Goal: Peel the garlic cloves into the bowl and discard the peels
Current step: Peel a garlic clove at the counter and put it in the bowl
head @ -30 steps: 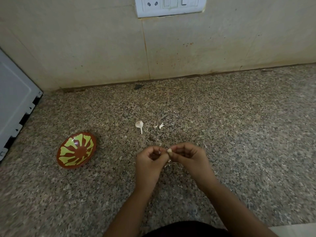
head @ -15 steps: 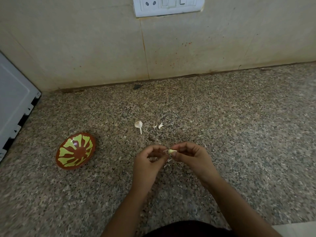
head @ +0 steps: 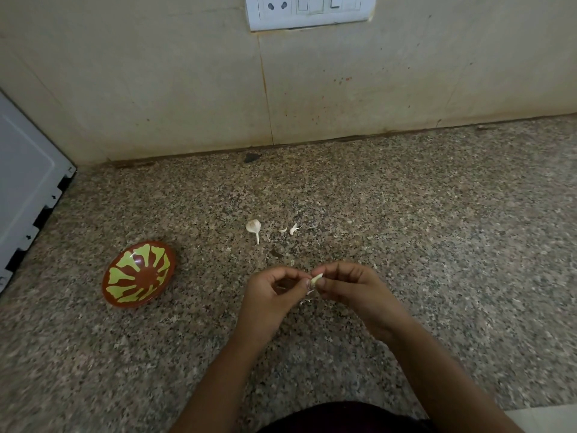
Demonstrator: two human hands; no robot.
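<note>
Near the front of the counter (head: 437, 229), centre of the head view, both my hands meet over the stone. R hand (head: 352, 292) pinches the garlic clove (head: 316, 279) betw thumb & forefinger. L hand (head: 268, 295) has its fingers curled in and nips the clove's left end, working at the skin. The clove sits right where the hands touch, above the counter.

The bowl (head: 139, 274), red-brown w/ yellow-green pattern, is off to the left, well apart from my hands, and I see no clove in it. So I'd judge it's early: this clove is only part stripped, nothing is dropped in yet, and the peels aren't cleared. Left to do: finish the skin, carry the clove left, gather the scraps.

Thin peel bits (head: 307, 300) lie just under my hands. A bulb stub w/ stalk (head: 253, 227) & two small pieces (head: 293, 229) lie farther back. A white appliance (head: 25, 189) is at far left, and a socket plate (head: 309, 10) is on the far wall. I see nothing betw hands & bowl to block the carry.
</note>
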